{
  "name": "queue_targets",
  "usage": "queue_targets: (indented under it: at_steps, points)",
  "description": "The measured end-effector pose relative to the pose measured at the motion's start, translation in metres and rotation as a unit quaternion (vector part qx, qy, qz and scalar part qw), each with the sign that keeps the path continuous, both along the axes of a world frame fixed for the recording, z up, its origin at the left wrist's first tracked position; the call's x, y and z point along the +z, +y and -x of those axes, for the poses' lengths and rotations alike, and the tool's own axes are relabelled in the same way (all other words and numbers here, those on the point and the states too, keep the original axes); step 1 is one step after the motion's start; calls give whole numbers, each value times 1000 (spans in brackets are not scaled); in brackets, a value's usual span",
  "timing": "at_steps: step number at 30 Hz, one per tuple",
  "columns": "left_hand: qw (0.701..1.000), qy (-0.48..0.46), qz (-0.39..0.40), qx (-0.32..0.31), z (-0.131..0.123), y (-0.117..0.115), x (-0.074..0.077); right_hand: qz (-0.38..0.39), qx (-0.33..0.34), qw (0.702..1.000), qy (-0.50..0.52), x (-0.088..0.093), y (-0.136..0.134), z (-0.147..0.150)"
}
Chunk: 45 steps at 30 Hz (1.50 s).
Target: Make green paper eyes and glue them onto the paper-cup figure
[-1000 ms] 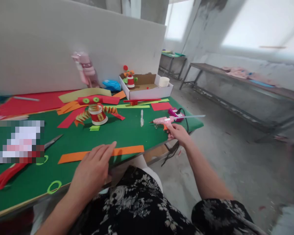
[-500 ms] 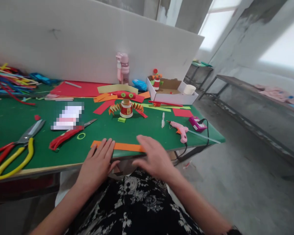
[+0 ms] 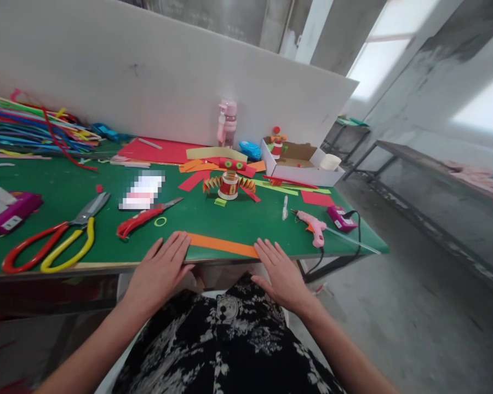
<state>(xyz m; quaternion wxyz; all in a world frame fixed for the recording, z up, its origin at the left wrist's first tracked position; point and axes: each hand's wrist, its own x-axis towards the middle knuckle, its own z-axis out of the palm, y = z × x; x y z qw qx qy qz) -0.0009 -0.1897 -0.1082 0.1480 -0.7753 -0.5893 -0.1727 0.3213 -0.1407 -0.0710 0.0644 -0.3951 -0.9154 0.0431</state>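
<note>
An orange paper strip (image 3: 222, 244) lies flat along the front edge of the green table. My left hand (image 3: 160, 273) rests with outstretched fingers on the strip's left end. On its right end lie the fingertips of my right hand (image 3: 281, 273), also stretched out flat. Behind the strip stands a paper figure (image 3: 229, 187) with a red head, green eyes and folded orange arms. A green paper ring (image 3: 160, 221) and red-handled scissors (image 3: 142, 219) are beyond my left hand. A pink glue gun (image 3: 314, 227) lies beyond my right hand.
Large shears (image 3: 82, 219) and a purple box (image 3: 12, 213) occupy the left side. A blurred-out phone (image 3: 143, 190), a white pen (image 3: 285, 208) and an open cardboard box (image 3: 304, 172) are farther back. A pink bottle (image 3: 228, 125) stands by the white board (image 3: 181, 71).
My right hand has come down onto the strip's right end, while my left hand stays on the left end. The view has shifted left, bringing the purple box at the left into sight.
</note>
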Motion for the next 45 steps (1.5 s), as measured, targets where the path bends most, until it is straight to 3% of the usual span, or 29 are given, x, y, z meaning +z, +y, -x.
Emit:
queue_targets:
  at_steps: [4, 7, 10, 12, 16, 19, 24, 27, 30, 34, 37, 40, 43, 45]
  points:
    - [999, 8, -24, 40, -6, -7, 17, -20, -24, 999, 15, 11, -4, -2]
    - [1000, 14, -11, 2, -33, -3, 29, -20, 20, 999, 43, 18, -4, 27]
    - [997, 31, 46, -50, -61, 13, 28, 15, 75, 996, 53, 15, -2, 58]
    - [993, 46, 84, -61, -65, 22, 22, 31, 86, 994, 54, 8, 1, 68]
    - [996, 19, 83, -17, -37, 19, 10, 33, 77, 995, 61, 1, 6, 57]
    - [997, 10, 69, 18, -10, 11, 10, 39, 70, 995, 62, 3, 6, 47]
    - [1000, 18, 17, 2, 4, 5, 16, 12, 48, 995, 83, 2, 7, 45]
    - [999, -31, -8, -30, -1, -2, 21, -29, 54, 994, 92, -6, 13, 40]
    - [989, -138, -11, -60, -1, -8, 33, -52, 62, 990, 115, -8, 18, 28]
    - [928, -363, 78, -40, 10, -2, 73, -11, 6, 977, 211, 18, 20, 19]
    - [862, -462, 207, -27, 12, 15, 115, 117, -48, 927, 353, 56, 20, 34]
    - [832, -481, 263, -79, 2, 35, 152, 344, 4, 828, 442, 86, 18, 67]
    - [810, -514, 263, -103, -9, 54, 173, 452, -12, 754, 476, 94, 20, 101]
    - [765, -606, 202, -84, -12, 63, 179, 498, -41, 688, 527, 91, 23, 115]
